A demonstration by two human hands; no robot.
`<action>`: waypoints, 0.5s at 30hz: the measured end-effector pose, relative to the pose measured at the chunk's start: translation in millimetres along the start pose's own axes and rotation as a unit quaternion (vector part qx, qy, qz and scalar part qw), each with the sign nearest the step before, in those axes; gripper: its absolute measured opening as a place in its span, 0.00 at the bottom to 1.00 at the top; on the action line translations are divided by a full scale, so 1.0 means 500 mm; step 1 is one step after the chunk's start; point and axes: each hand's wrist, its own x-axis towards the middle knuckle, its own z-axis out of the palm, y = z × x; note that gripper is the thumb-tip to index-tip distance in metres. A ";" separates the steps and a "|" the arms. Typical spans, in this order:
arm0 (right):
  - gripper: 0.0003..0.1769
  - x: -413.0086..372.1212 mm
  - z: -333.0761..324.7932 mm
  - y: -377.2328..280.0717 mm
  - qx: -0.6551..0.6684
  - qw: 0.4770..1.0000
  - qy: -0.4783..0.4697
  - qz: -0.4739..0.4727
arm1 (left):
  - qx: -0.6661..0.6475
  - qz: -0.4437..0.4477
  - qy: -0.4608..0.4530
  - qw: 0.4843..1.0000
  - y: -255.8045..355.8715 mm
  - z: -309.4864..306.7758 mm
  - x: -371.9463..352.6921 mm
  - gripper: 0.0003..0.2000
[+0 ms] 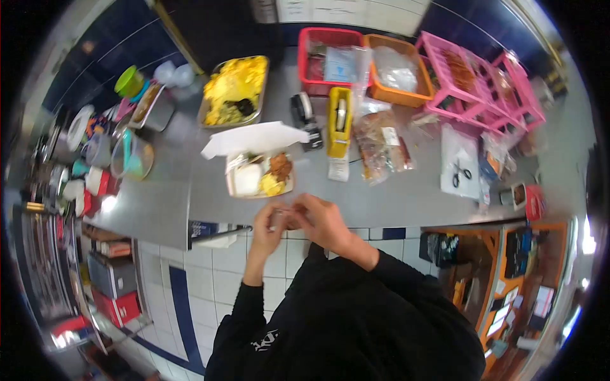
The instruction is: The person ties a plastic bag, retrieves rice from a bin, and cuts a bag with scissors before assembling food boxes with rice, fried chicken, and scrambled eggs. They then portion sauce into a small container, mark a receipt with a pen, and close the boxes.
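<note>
Both hands are close together at the counter's front edge, just below an open paper food box (232, 183). The box holds white rice (247, 180), a brown fried piece (280, 166) and yellow food (272, 185); its white lid is folded back. My left hand (269, 225) is closed, its fingers pinched around something small that I cannot make out. My right hand (321, 222) meets it with bent fingers, also closed on something too small to tell. Behind the box stands a metal tray (236, 92) of yellow food.
A yellow tape dispenser (340, 120) and a black one (306, 120) stand behind the box. Plastic food packets (384, 145) lie to the right, near red (305, 60), orange (394, 95) and pink baskets (454, 95). Black scissors (460, 171) rest on white bags.
</note>
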 end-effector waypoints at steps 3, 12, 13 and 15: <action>0.10 0.059 0.026 0.044 -0.024 1.000 -0.020 -0.005 | 0.062 0.039 -0.014 0.997 0.033 -0.037 0.072 0.04; 0.17 0.077 -0.118 0.117 -0.084 0.993 0.064 -0.047 | 0.326 0.099 0.142 0.929 0.031 -0.113 0.239 0.13; 0.19 0.033 -0.172 0.144 -0.112 0.992 0.027 0.058 | 0.406 0.141 0.151 0.890 0.002 -0.132 0.253 0.16; 0.18 -0.053 -0.293 0.196 -0.092 0.971 0.081 0.205 | 0.552 0.222 0.178 0.783 -0.061 -0.147 0.279 0.21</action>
